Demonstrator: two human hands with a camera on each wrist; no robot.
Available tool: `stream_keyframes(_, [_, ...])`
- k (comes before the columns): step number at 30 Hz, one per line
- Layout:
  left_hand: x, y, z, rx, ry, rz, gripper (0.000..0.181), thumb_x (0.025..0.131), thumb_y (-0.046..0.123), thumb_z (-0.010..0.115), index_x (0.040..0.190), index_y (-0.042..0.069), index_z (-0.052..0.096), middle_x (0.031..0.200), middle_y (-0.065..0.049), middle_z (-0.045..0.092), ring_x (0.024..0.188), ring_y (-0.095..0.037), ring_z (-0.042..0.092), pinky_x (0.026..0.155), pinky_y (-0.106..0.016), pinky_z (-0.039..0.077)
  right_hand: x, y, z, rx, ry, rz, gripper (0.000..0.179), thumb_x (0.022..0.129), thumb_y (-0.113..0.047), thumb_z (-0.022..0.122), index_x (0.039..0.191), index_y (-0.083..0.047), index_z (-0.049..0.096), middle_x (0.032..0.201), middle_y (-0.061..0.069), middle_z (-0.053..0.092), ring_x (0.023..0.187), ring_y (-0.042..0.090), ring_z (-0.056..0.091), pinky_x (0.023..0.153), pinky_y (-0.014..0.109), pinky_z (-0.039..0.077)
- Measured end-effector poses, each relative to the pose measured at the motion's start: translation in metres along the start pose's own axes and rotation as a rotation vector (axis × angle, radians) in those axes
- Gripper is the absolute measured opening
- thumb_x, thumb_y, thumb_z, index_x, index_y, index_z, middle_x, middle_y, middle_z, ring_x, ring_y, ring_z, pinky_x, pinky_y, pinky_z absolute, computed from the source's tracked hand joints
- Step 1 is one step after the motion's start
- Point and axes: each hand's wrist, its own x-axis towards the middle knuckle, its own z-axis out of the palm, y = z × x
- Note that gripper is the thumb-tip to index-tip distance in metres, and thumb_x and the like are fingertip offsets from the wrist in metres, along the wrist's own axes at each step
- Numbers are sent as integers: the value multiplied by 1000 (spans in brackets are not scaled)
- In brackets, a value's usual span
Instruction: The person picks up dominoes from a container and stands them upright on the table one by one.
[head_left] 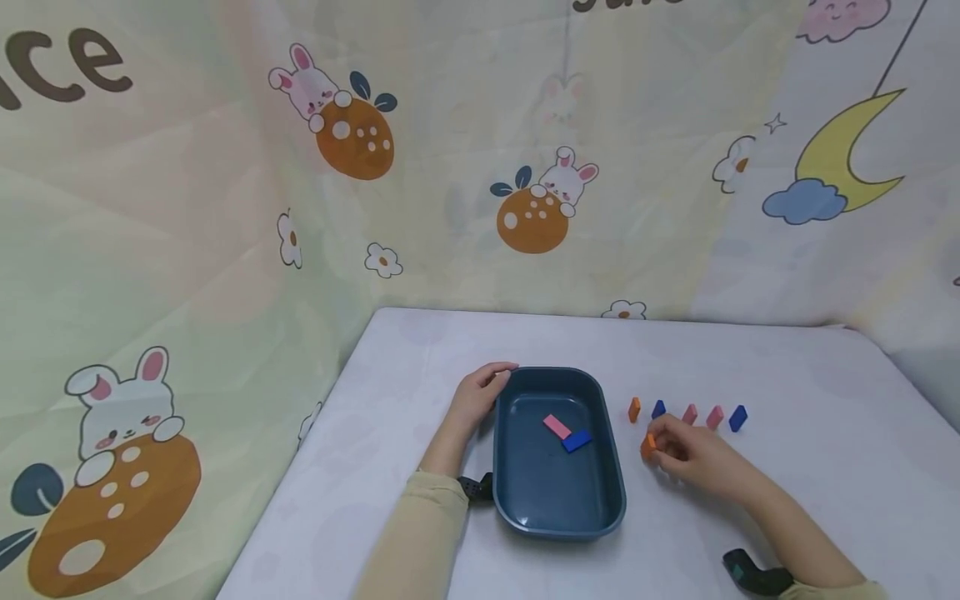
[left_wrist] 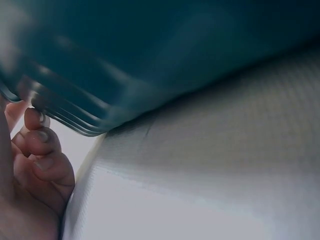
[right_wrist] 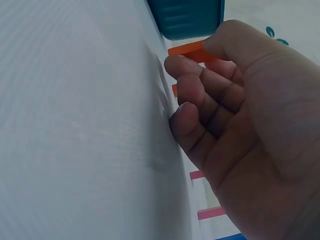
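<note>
A blue-grey tray (head_left: 558, 500) stands on the table with a pink block (head_left: 557, 427) and a blue block (head_left: 577, 441) lying flat inside, touching. My left hand (head_left: 477, 398) holds the tray's far left corner; in the left wrist view its fingers (left_wrist: 47, 142) curl below the rim. Right of the tray, my right hand (head_left: 693, 454) pinches an orange block (head_left: 648, 447) between thumb and fingertips. The right wrist view shows this orange block (right_wrist: 187, 49) close to the table surface; whether it touches is unclear.
Beyond my right hand, a row of upright blocks runs rightward: orange (head_left: 634, 409), blue (head_left: 658, 408), pink (head_left: 689, 413), another pink (head_left: 715, 417) and blue (head_left: 738, 418). A white cloth (head_left: 420, 350) covers the table. Printed fabric (head_left: 450, 125) hangs behind it.
</note>
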Motion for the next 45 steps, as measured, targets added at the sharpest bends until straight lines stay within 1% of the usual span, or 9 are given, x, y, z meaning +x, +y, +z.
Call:
stream_keyframes(6, [0,0,0,13,5,12,31,96,50,58,120,34,70,101,0,71,71,-15,54,65,-29,46,1,-1,2,-25,-5,36,22,91,-16,70,109,-21,58,86,-10,60,78,1,53,72,18,50])
stream_keyframes(16, [0,-1,0,10,4,3,32,95,51,59,119,33,70,107,2,72,79,-15,57,68,-29,47,0,-4,2,-16,-16,46,21,91,-17,70,108,-20,58,83,-9,58,75,2,52,68,19,49])
stream_keyframes(23, [-1,2,0,0,13,-8,31,95,51,59,118,35,70,109,5,73,86,-15,60,72,-30,47,-1,-2,2,11,-22,44,26,90,-20,71,111,-19,55,82,-8,57,71,5,52,64,19,47])
stream_keyframes(26, [-1,2,0,-9,14,-16,30,94,51,59,118,35,70,108,5,73,86,-15,60,72,-30,47,-1,-1,3,21,-17,52,28,90,-23,73,111,-21,55,81,-8,57,70,5,53,63,19,47])
stream_keyframes(31, [-1,2,0,-12,11,-21,31,94,52,60,118,35,70,106,4,72,82,-16,58,69,-30,46,-2,-1,0,35,-41,36,31,91,-26,72,114,-19,54,82,-7,57,69,6,53,62,20,46])
stream_keyframes(35, [-1,0,-1,-11,15,-13,31,94,53,59,117,36,70,105,4,72,80,-16,57,69,-30,46,-2,-3,-4,72,-69,56,29,93,-25,69,116,-19,53,82,-4,59,66,8,54,61,21,47])
stream_keyframes(38, [0,-2,0,-11,12,-3,31,94,52,59,118,35,70,104,3,71,79,-15,57,68,-29,46,-3,-6,-9,80,-67,76,26,94,-23,67,116,-20,54,80,-4,59,65,10,54,60,22,47])
stream_keyframes(42, [1,-4,0,-14,3,6,32,95,53,58,118,35,70,103,2,71,77,-15,57,67,-29,47,-5,-14,-16,45,-35,44,23,94,-22,67,114,-20,56,77,-6,56,64,8,52,59,22,44])
stream_keyframes(45, [2,-4,0,-11,3,6,32,94,54,58,118,36,70,102,3,71,76,-15,56,66,-30,47,-3,-25,-21,31,-21,-34,20,94,-19,67,111,-18,57,75,-9,55,64,7,51,58,21,43])
